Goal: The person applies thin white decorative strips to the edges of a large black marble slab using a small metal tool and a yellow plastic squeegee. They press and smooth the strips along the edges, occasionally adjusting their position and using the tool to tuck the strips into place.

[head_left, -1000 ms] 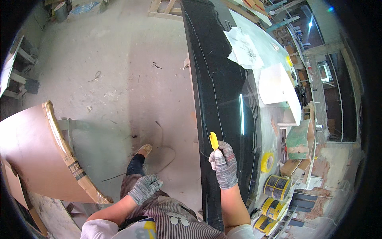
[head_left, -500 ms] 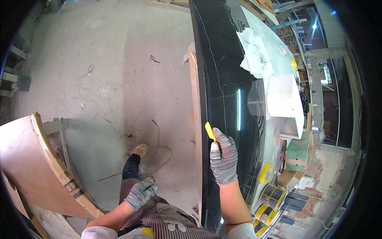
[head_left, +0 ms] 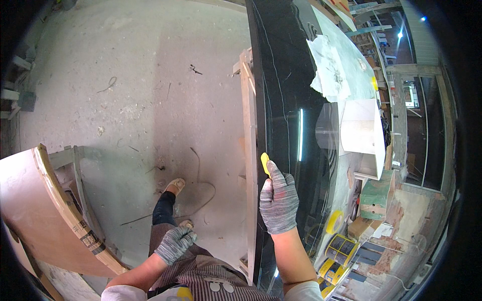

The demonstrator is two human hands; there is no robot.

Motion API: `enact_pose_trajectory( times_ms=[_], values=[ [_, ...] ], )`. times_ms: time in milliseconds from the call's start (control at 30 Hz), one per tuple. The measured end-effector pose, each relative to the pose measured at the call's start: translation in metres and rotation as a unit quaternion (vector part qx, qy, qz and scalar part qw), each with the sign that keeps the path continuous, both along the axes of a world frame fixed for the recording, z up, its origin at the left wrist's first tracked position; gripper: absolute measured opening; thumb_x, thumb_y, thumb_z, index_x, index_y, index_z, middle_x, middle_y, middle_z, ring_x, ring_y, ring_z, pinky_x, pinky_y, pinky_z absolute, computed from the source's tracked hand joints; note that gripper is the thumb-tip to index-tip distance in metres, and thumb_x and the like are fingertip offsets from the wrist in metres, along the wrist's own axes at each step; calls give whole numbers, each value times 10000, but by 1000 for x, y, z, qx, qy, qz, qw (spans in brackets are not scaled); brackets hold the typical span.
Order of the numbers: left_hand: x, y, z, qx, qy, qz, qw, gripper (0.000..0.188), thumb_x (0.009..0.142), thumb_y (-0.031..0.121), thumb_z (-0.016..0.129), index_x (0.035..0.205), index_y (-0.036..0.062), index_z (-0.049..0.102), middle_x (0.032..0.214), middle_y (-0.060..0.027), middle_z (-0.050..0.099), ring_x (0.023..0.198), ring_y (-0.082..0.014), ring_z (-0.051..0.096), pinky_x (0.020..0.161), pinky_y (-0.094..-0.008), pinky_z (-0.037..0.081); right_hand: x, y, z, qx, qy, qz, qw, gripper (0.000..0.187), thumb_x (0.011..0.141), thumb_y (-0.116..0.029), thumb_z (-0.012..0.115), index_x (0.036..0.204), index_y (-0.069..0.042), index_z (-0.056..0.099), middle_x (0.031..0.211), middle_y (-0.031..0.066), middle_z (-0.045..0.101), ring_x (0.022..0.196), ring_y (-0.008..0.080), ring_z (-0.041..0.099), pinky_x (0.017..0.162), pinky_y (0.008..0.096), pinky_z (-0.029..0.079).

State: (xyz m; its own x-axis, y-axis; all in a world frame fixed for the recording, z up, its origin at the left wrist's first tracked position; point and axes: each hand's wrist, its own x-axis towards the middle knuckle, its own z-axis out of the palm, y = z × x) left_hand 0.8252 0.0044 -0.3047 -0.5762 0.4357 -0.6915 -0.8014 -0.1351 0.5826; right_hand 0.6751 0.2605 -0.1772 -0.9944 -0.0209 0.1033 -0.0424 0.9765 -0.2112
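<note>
My right hand, in a grey striped knit glove, is over the near left edge of a glossy black stone slab with thin pale veins. Its fingers grip a small flat yellow scraper, whose broad end points away from me along the slab's edge. Whether the scraper touches the stone is hard to see. My left hand, gloved alike, is held in front of my striped apron, over the floor side. Its fingers are curled closed, and nothing shows in them.
Torn white paper and a white box-like piece lie on the slab's far right side. A yellow tape roll and yellow-black cans stand at right. A wooden trestle supports the slab. A curved panel leans at lower left.
The yellow scraper has turned slightly in my right fingers, and the hand has shifted a little left relative to the slab's edge. My left hand stays closed at my waist. The view has shifted slightly.
</note>
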Motion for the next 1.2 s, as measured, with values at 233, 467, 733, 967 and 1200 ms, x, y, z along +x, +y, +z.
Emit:
enact_pose_trajectory(
  times_ms=[233,467,733,967,1200],
  values=[
    [-5,0,0,9,13,-5,1000,48,922,49,628,906,14,657,754,23,579,671,-77,526,599,-242,440,-1,-2,-1,18,-7,-3,1000,449,877,-62,538,1321,-117,571,834,167,570,717,336,570,656,441,536],
    [-10,-3,3,-20,9,-21,1000,61,919,66,639,907,8,656,737,4,575,656,-77,515,595,-246,437,3,-3,2,44,-40,6,998,470,914,-106,500,1384,-100,498,839,165,568,719,329,579,661,453,544],
    [-9,-3,-2,-11,2,-4,1000,68,910,67,654,908,1,639,735,-2,568,655,-83,513,602,-255,442,6,-8,19,114,-175,5,978,577,905,-112,518,1464,-80,378,829,173,572,666,322,615,629,441,549],
    [-5,-3,-9,-5,19,0,1000,66,911,67,653,894,5,640,731,-7,570,659,-79,513,597,-259,439,-5,-12,42,135,-237,6,962,579,893,-109,539,1456,-95,403,787,158,589,656,329,626,638,440,552],
    [-13,-5,2,-14,11,-7,1000,74,918,79,648,926,6,653,730,6,581,663,-67,514,596,-248,442,-15,-8,26,147,-239,-9,960,604,919,-120,518,1496,-99,340,790,162,582,671,306,641,625,428,558]
  ],
)
